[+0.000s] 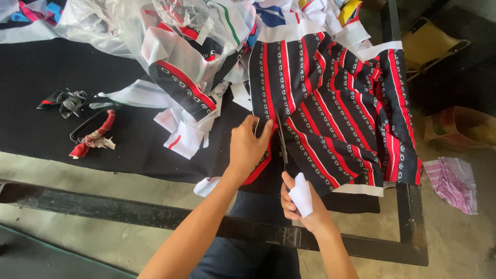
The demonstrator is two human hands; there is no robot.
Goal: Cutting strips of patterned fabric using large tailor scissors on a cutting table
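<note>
the left hand (248, 147) lies flat on the striped cloth (330, 119), a black piece with red and white lines, its fingers close together and pressing the fabric down on the black table (41, 77). just to the right of those fingertips run the blades of the scissors (282, 147), pointing away from the person into the cloth. the right hand (302, 199) is closed around the scissor handles nearer the body, with a scrap of white cloth (301, 195) wrapped over the fingers, so the grip itself is partly hidden. the striped cloth spreads from the fingers away and to the right, draping over the table's edge there. beyond the left fingertips, and off to their left, a heap of cut scraps (186, 77) in white, red and black crowds the tabletop, with a clear plastic bag (119, 20) lying over part of it. well to the left of the left hand sit a second pair of scissors with red cloth wound round a handle (90, 135) and a small dark scrap. below both hands runs the dark metal frame (155, 212) of the table. on the floor to the right of the right hand lie a pink striped rag (457, 183) and a yellowish bag (460, 126).
</note>
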